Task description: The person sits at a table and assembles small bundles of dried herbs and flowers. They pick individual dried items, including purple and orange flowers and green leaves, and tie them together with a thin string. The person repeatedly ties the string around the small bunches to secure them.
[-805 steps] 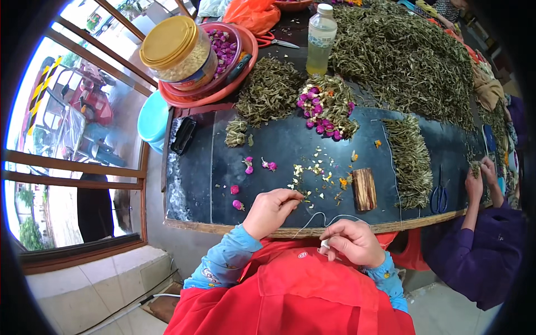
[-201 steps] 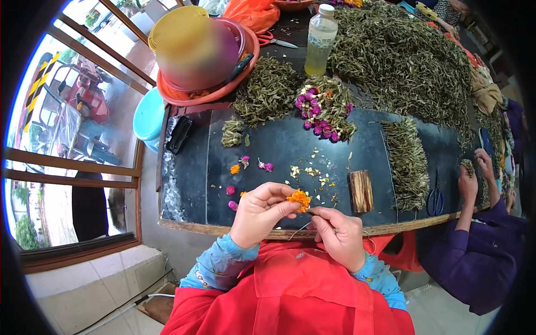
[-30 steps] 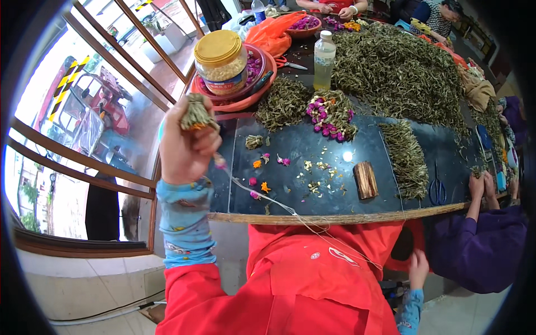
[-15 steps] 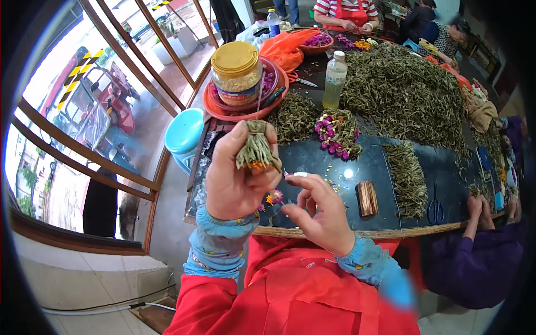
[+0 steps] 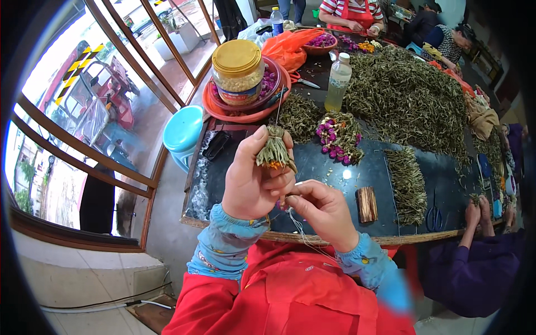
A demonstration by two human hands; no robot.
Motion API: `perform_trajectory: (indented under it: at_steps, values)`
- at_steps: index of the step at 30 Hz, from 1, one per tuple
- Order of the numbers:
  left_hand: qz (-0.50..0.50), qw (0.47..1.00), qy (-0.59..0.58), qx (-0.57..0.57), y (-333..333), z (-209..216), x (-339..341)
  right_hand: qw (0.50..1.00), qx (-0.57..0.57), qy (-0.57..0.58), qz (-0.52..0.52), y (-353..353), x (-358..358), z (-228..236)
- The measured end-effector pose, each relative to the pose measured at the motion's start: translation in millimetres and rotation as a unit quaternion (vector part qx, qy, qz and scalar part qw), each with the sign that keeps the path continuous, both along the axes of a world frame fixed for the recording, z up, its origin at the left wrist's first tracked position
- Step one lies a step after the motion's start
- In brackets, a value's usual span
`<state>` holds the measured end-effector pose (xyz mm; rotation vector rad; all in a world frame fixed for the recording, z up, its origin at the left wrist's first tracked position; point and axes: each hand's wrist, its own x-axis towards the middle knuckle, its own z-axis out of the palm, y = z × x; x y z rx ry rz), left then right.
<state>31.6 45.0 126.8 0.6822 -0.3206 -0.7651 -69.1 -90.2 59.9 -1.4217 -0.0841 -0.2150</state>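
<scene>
My left hand (image 5: 251,181) is raised over the table's near edge, its fingers wrapped round a small bundle of dried leaves (image 5: 273,149). The bundle is tied near its top, and orange bits show at its lower end. Just below and to the right, my right hand (image 5: 325,212) pinches thumb and forefinger together, close to the left hand's fingers. Pale thread (image 5: 302,230) hangs from that pinch down toward my red apron. A little purple shows behind the fingertips; most of it is hidden.
Right of my hands lie a wood block (image 5: 367,204), a leaf row (image 5: 407,187) and dark scissors (image 5: 434,215). Beyond are a flower-and-leaf cluster (image 5: 339,138), a bottle (image 5: 338,82), a lidded jar (image 5: 238,72) in basins and a leaf heap (image 5: 402,100). Other people sit around the table.
The left hand with its leaf bundle has shifted right and slightly down. My right hand's fingers, apart before, have closed into a pinch next to it, and pale thread now shows below.
</scene>
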Motion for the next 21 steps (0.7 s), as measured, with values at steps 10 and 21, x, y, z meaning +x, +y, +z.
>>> perform_trajectory:
  at_steps: [10, 21]
  values:
    - [0.104, 0.993, 0.044, 0.040, -9, -7, 1, 0.909, -0.309, -0.253, -0.119, 0, -14, 21]
    - [0.060, 0.990, -0.056, 0.118, 21, 0, 10, 0.873, -0.476, -0.031, -0.104, -56, -66, -33]
